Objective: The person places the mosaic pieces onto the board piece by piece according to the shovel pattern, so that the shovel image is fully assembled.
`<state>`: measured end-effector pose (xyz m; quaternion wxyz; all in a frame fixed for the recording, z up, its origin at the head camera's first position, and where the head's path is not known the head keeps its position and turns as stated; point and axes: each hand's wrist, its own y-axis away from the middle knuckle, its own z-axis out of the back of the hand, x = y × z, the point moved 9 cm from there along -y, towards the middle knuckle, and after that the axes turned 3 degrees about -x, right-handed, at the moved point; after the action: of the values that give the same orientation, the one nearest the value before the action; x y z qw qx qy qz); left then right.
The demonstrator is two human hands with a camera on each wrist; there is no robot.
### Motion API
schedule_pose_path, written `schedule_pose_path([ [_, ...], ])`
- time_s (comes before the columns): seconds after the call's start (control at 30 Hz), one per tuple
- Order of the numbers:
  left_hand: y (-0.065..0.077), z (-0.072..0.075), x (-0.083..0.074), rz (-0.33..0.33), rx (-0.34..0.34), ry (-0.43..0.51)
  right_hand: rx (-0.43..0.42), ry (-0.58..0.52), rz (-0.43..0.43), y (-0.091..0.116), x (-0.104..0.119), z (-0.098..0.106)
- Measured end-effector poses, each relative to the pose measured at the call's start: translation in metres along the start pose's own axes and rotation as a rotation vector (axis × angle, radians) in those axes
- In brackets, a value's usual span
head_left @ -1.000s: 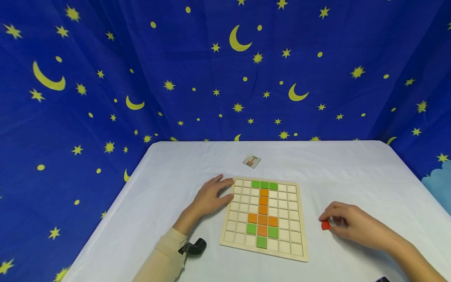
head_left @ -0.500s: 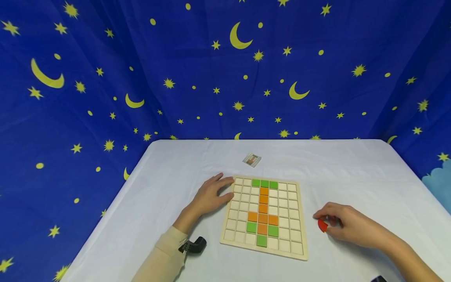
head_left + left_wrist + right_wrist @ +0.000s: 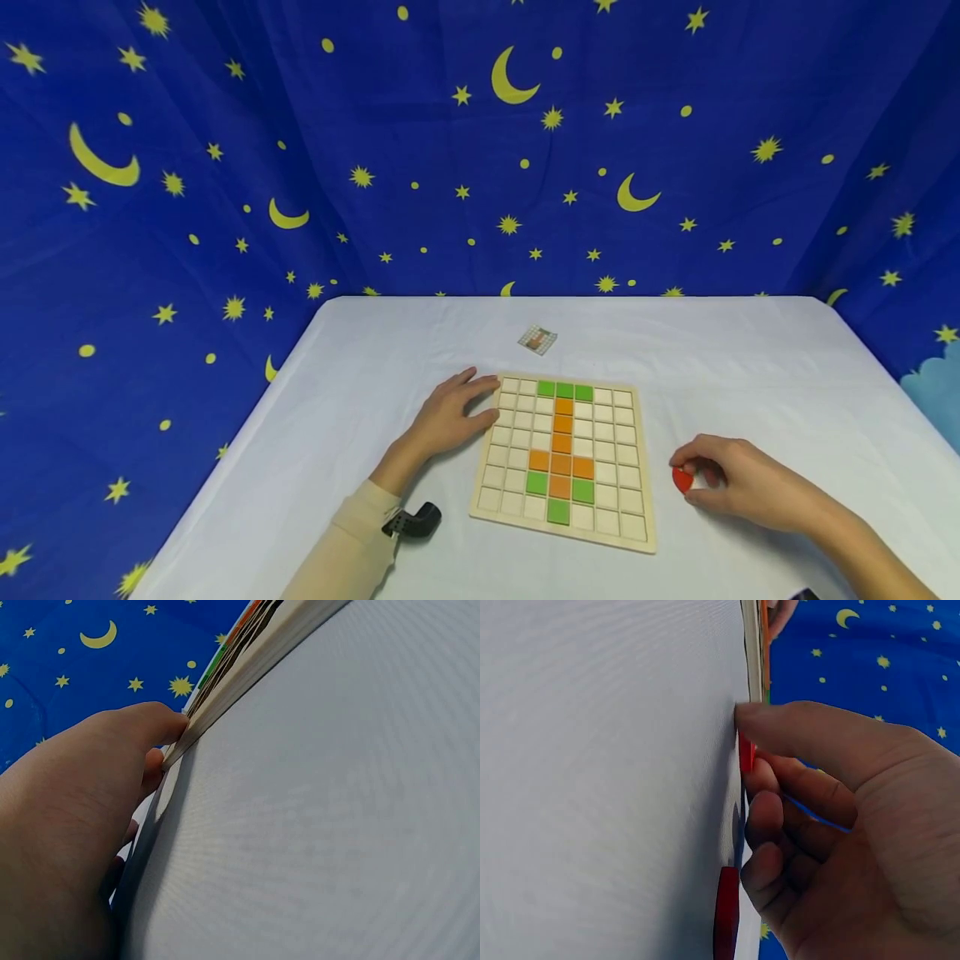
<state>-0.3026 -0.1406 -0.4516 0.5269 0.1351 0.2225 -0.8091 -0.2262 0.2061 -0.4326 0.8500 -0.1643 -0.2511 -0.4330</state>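
In the head view, my right hand [image 3: 742, 483], to the right of the board, pinches a small red rounded piece [image 3: 682, 480] between thumb and fingers, low over the white cloth. The right wrist view shows that red piece [image 3: 746, 754] at the thumb tip, and a second red piece [image 3: 726, 913] lower down on the cloth. My left hand [image 3: 452, 414] has its fingers spread, thumb and index tip touching the left edge of a square wooden grid board [image 3: 651, 533]. Orange tiles [image 3: 561, 464] form a cross on it, with green tiles [image 3: 565, 389] at top and bottom.
A small card [image 3: 537, 339] with a grid picture lies behind the board. White cloth [image 3: 390, 342] covers the table. A dark blue curtain [image 3: 420, 125] with yellow moons and stars surrounds its back and sides. A black wrist device [image 3: 415, 522] sits by the left sleeve.
My right hand has shifted slightly left with the red piece, which now shows more of its rounded face. My left hand stays at the board's edge, and the tiles are unchanged.
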Motion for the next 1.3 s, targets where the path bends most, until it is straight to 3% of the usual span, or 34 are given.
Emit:
schedule_pose_path([
  [0.1, 0.000, 0.000, 0.000, 0.000, -0.003, 0.000, -0.008, 0.002, -0.018, 0.001, -0.003, 0.001],
  [0.27, -0.001, 0.000, -0.001, -0.005, -0.009, -0.002, -0.016, -0.001, 0.034, 0.001, 0.002, 0.001],
  [0.5, -0.001, 0.000, 0.001, -0.003, -0.009, -0.004, -0.011, 0.023, -0.007, -0.010, 0.008, 0.000],
  [1.3, 0.000, -0.002, 0.002, 0.006, 0.002, 0.009, -0.020, -0.073, 0.130, -0.050, 0.061, -0.023],
])
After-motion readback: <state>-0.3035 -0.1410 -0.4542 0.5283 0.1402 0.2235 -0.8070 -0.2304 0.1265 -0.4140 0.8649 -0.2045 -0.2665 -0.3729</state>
